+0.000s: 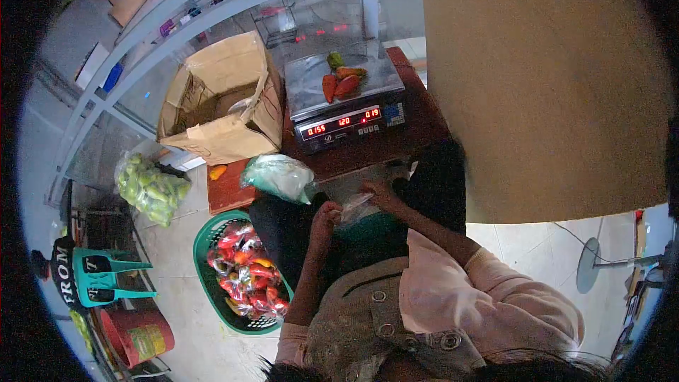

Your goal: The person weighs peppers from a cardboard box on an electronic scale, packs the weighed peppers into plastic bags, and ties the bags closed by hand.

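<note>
Over my lap, a clear plastic bag (356, 208) is stretched between my hands. My left hand (327, 216) is closed on one side of it, and my right hand (380, 195) grips the other side. In front of me a digital scale (322, 133) shows red figures on its display. Several peppers (346, 85), red and orange-red with one greenish, lie on its metal pan. A bundle of thin plastic bags (278, 178) rests at the near edge of the red-brown table (417, 124), left of my hands.
An open cardboard box (237, 143) stands left of the scale, with an orange pepper (218, 171) near it. On the floor are a green basket (205, 284) of bagged peppers, a bag of green peppers (150, 187) and a red bucket (134, 336). A large brown panel (544, 92) blocks the right.
</note>
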Available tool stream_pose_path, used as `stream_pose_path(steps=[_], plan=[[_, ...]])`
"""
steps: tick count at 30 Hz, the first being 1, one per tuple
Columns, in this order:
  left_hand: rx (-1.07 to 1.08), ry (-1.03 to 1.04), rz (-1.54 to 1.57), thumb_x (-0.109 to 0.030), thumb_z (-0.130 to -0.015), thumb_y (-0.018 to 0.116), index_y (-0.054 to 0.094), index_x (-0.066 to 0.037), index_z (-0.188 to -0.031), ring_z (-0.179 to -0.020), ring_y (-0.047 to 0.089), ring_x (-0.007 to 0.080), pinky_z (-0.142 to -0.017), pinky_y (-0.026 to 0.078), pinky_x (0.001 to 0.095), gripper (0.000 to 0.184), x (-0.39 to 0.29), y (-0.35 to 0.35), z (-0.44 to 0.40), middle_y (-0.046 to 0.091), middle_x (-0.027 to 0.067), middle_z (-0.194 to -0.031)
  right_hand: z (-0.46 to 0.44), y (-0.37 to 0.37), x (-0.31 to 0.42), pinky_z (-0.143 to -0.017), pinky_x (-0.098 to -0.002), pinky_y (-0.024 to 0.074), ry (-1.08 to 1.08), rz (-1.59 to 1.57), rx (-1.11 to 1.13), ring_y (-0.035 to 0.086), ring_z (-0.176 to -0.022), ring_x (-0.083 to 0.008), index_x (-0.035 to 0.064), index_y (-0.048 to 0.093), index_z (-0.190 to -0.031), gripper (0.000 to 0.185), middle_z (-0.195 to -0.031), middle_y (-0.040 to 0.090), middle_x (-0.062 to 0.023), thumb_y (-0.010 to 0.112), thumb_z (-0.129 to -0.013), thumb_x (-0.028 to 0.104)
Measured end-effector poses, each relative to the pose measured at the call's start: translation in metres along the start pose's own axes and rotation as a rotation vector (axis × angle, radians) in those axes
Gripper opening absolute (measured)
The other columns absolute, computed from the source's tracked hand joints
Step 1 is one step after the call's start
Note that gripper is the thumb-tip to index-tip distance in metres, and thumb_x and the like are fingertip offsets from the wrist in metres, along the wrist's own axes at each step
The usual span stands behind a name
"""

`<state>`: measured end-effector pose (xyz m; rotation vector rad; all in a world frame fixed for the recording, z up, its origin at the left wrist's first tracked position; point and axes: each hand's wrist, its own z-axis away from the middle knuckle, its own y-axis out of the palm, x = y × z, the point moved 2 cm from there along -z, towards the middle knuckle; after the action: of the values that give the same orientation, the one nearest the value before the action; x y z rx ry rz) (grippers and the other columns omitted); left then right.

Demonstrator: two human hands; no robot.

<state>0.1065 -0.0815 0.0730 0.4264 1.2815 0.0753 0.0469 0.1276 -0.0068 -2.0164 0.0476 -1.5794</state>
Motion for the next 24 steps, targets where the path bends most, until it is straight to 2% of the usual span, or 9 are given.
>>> stream_pose_path(steps=[2, 5, 8, 11, 14, 17, 20, 23, 24], plan=[[-0.057, -0.037, -0.111, -0.014, -0.078, 0.057, 0.052, -0.007, -0.089, -0.078, 0.051, 0.0119, -0.069, 0.041, 0.0288, 0.014, 0.005, -0.001, -0.002, 0.049, -0.0006, -0.079, 0.003, -0.024, 0.06, -0.078, -0.0355, 0.0473, 0.15, 0.06, 0.01, 0.057, -0.089, -0.0198, 0.0001, 0.055, -0.103, 0.028, -0.094, 0.058, -0.0089, 0.059, -0.075, 0.002], [-0.163, 0.096, -0.746, -0.008, -0.076, 0.059, 0.052, -0.006, -0.09, -0.074, 0.052, 0.0147, -0.066, 0.042, 0.0307, 0.015, -0.03, 0.029, 0.01, 0.051, 0.0027, -0.078, -0.001, -0.022, 0.028, -0.079, -0.0345, 0.046, 0.41, -0.497, 0.074, 0.056, -0.089, -0.0192, 0.0007, 0.054, -0.103, 0.024, -0.098, 0.056, -0.0077, 0.056, -0.08, 0.007], [-0.349, 0.087, -0.86, -0.007, -0.075, 0.062, 0.052, -0.004, -0.091, -0.072, 0.053, 0.0177, -0.065, 0.043, 0.032, 0.019, 0.007, 0.008, -0.007, 0.054, 0.0064, -0.078, -0.003, -0.028, 0.05, -0.079, -0.033, 0.0454, 0.335, -0.661, 0.101, 0.055, -0.088, -0.0167, 0.0012, 0.052, -0.108, 0.026, -0.103, 0.054, -0.0073, 0.054, -0.084, 0.013], [-0.451, 0.351, -0.711, -0.008, -0.074, 0.062, 0.053, -0.003, -0.092, -0.075, 0.054, 0.0197, -0.067, 0.044, 0.032, 0.021, 0.002, 0.004, -0.012, 0.057, 0.0096, -0.081, -0.001, -0.039, 0.094, -0.076, -0.0311, 0.045, 0.503, -1.096, 0.141, 0.054, -0.088, -0.0151, 0.0029, 0.049, -0.112, 0.03, -0.105, 0.052, -0.0061, 0.054, -0.087, 0.018], [-0.519, 0.447, -0.804, -0.008, -0.076, 0.058, 0.054, -0.002, -0.093, -0.076, 0.055, 0.0188, -0.068, 0.045, 0.0316, 0.018, 0.009, -0.009, -0.022, 0.057, 0.0113, -0.082, -0.002, -0.036, 0.092, -0.075, -0.0307, 0.0448, 0.559, -1.088, 0.197, 0.053, -0.088, -0.013, 0.003, 0.046, -0.115, 0.036, -0.103, 0.052, -0.0062, 0.055, -0.087, 0.023], [-0.584, 0.26, -0.432, -0.008, -0.078, 0.054, 0.055, -0.001, -0.093, -0.078, 0.056, 0.0191, -0.071, 0.045, 0.0319, 0.017, -0.026, 0.016, -0.012, 0.058, 0.0125, -0.082, -0.004, -0.035, 0.088, -0.074, -0.031, 0.0451, 0.379, -0.652, 0.322, 0.052, -0.089, -0.014, 0.0048, 0.044, -0.119, 0.043, -0.102, 0.051, -0.0062, 0.057, -0.085, 0.028], [-0.499, 0.321, -0.42, -0.012, -0.08, 0.055, 0.056, -0.002, -0.095, -0.075, 0.057, 0.0214, -0.069, 0.045, 0.0337, 0.018, -0.016, 0.007, -0.014, 0.058, 0.0114, -0.08, -0.007, -0.032, 0.088, -0.074, -0.0319, 0.0454, 0.367, -0.5, 0.374, 0.052, -0.089, -0.0155, 0.0058, 0.043, -0.123, 0.05, -0.103, 0.053, -0.0088, 0.059, -0.084, 0.032], [-0.48, 0.506, -0.88, -0.014, -0.08, 0.057, 0.056, -0.002, -0.095, -0.071, 0.058, 0.026, -0.065, 0.046, 0.0365, 0.019, 0.004, 0.003, -0.025, 0.058, 0.0134, -0.081, -0.004, -0.021, 0.096, -0.073, -0.0328, 0.0455, 0.337, -0.26, 0.232, 0.053, -0.088, -0.0181, 0.0061, 0.044, -0.123, 0.051, -0.101, 0.054, -0.0104, 0.062, -0.082, 0.031], [-0.398, 0.514, -0.824, -0.014, -0.079, 0.058, 0.056, -0.002, -0.094, -0.071, 0.058, 0.0275, -0.065, 0.046, 0.037, 0.019, 0.003, 0.009, -0.023, 0.058, 0.014, -0.081, -0.001, -0.018, 0.095, -0.073, -0.0332, 0.0457, 0.311, -0.162, 0.191, 0.053, -0.089, -0.0191, 0.006, 0.045, -0.123, 0.051, -0.101, 0.055, -0.011, 0.063, -0.082, 0.03]])
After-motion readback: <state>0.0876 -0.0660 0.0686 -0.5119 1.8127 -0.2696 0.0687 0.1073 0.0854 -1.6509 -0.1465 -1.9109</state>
